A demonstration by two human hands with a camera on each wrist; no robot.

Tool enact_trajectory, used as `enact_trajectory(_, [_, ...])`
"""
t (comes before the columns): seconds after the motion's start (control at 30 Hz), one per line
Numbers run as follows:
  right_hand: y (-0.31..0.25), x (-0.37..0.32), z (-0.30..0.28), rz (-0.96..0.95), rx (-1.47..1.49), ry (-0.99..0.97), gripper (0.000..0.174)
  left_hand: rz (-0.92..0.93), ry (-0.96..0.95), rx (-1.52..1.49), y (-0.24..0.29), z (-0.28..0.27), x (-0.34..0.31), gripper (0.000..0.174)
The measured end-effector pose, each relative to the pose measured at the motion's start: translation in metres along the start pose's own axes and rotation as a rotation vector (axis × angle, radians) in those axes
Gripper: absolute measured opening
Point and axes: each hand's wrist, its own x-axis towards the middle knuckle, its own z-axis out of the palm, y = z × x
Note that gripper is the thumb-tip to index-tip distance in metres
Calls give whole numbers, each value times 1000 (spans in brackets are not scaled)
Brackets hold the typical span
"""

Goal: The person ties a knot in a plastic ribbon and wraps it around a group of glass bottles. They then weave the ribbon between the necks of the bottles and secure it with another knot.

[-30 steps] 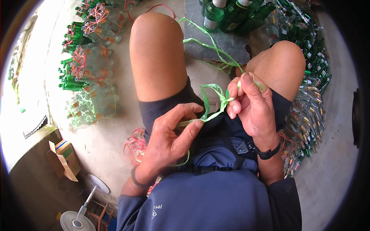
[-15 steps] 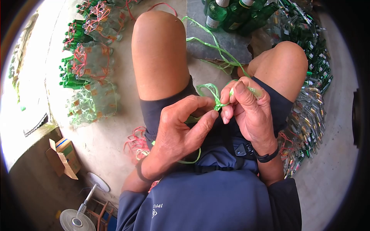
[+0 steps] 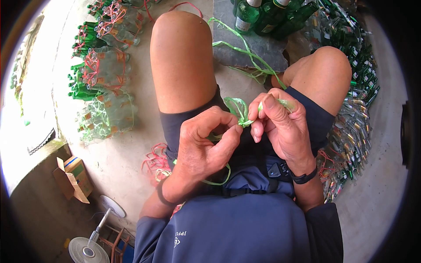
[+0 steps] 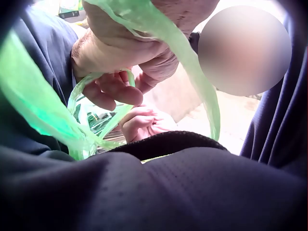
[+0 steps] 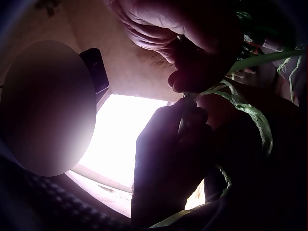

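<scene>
Between the two hands, over the lap, is a green plastic string [image 3: 237,106] with a small standing loop and a bunched knot below it. My left hand [image 3: 202,142] pinches the string beside this knot with thumb and forefinger. Just to the right, fingertips almost meeting the left ones, my right hand [image 3: 285,129] pinches the other side of the string, and a folded length lies across its fingers. One tail hangs below the left hand; other strands run forward past the right hand. Broad green strands [image 4: 195,72] cross the left wrist view, and a crinkled strand [image 5: 257,118] hangs in the right wrist view.
Green bottles [image 3: 263,19] stand on a dark slab [image 3: 228,50] ahead. Bundles of tied bottles [image 3: 105,68] line the left floor; a large bottle pile [image 3: 357,118] lies right. Red string [image 3: 154,160], an open cardboard box [image 3: 74,177] and a fan [image 3: 87,250] are at left.
My left hand has moved right and up to the knot, close to the right hand. The loop between the hands has become smaller, and the right hand has shifted slightly down.
</scene>
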Motion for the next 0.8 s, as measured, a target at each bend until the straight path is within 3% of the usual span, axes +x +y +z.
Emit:
enact_trajectory(0.13, [0,-1,1,4,-18,34,31,-7,69,-47,-3,2,-1,8])
enact_trajectory(0.2, [3,-1,-7,60,88,-11,32,79,97,27,-1,-2,0,8])
enact_trajectory(0.23, [1,-2,-9,59,86,-12,32,-10,162,-12,1,-4,-1,9])
enact_trajectory(0.37, [-1,-10,-11,53,11,46,32,102,131,-36,-7,-11,0,4])
enact_trajectory(0.57, [-2,-10,-13,-37,-19,-73,25,-27,121,-201,-3,-8,-2,5])
enact_trajectory(0.7, [-1,-10,-10,-57,-319,-118,11,-162,89,-285,-3,-14,-3,5])
enact_trajectory(0.73, [0,-11,-9,-91,-452,-111,9,-230,72,-463,-2,-15,-3,5])
enact_trajectory(0.77, [0,-11,-8,-127,-587,-105,11,-297,54,-641,-2,-16,-3,5])
enact_trajectory(0.8, [4,-10,-6,-87,-586,-41,16,-292,72,-628,-4,-15,-3,7])
